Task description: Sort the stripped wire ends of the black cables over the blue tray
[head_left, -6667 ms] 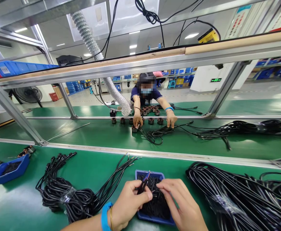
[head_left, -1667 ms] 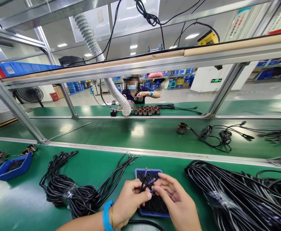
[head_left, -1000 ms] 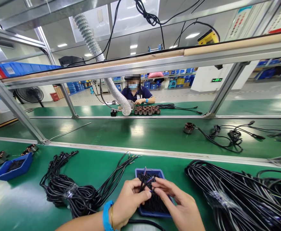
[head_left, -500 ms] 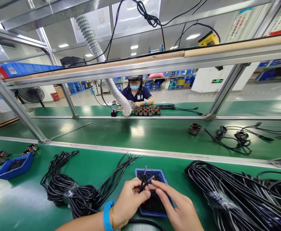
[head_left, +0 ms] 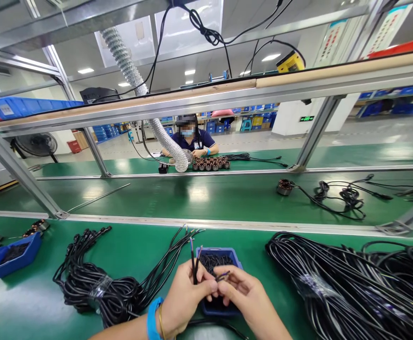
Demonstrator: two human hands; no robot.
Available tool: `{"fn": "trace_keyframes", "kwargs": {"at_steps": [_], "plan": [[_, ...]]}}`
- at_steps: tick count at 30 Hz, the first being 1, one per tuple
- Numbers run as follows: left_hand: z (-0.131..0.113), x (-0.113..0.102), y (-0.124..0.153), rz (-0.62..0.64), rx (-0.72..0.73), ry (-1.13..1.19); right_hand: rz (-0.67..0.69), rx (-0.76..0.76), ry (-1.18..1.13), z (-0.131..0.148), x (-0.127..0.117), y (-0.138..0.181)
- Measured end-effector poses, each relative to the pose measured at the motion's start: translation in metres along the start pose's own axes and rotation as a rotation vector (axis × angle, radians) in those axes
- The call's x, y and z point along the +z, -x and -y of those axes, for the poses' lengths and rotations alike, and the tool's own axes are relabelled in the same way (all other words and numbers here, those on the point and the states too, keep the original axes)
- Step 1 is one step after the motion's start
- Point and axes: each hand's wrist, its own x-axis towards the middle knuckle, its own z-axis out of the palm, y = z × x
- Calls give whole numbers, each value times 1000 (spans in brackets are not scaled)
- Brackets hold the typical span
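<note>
My left hand (head_left: 188, 295), with a blue band at its wrist, is closed on a black cable (head_left: 218, 324). Two of the cable's thin wires (head_left: 194, 267) stand up above the fingers, sheathed in black tubing with coloured ends bare. My right hand (head_left: 247, 293) pinches at more thin wire ends (head_left: 223, 276) against the left fingertips; whether a small tube is between its fingers I cannot tell. Under both hands sits a blue bin (head_left: 239, 261) full of short black tubes (head_left: 216, 260).
A tied bundle of black cables (head_left: 110, 293) lies to the left, a larger cable bundle (head_left: 333, 283) to the right. Far left is another blue bin (head_left: 29, 252) beside copper-wound stators (head_left: 38, 225). Across the bench, a co-worker (head_left: 192, 139) sits behind several stators (head_left: 211, 163). A metal shelf frame (head_left: 164, 109) spans overhead.
The sheathed wires now stand upright above my left fingers. My right hand has come lower, its fingers curled in close to the left fingertips. The view has shifted slightly.
</note>
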Motion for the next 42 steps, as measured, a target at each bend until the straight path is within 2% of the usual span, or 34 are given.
{"fn": "trace_keyframes", "kwargs": {"at_steps": [4,7,16,25,28,32,37,42], "plan": [[1,0,-1,-24,0,-11,-124,-91,74,0,-16,-1],[2,-1,-2,-6,-8,-6,-122,-116,165,1,-20,-2],[4,-2,-3,6,6,34,-219,-108,77,1,0,-1],[9,-2,-2,-7,-12,59,-161,-205,107,-14,5,1],[10,-2,-3,-34,-3,61,-181,-235,151,-15,6,1],[5,-1,-3,-47,34,71,-220,-165,40,-11,6,-1],[1,1,-1,-38,45,49,-139,-18,-39,-3,6,-2],[1,1,0,-45,52,60,-110,-31,6,0,3,0]]}}
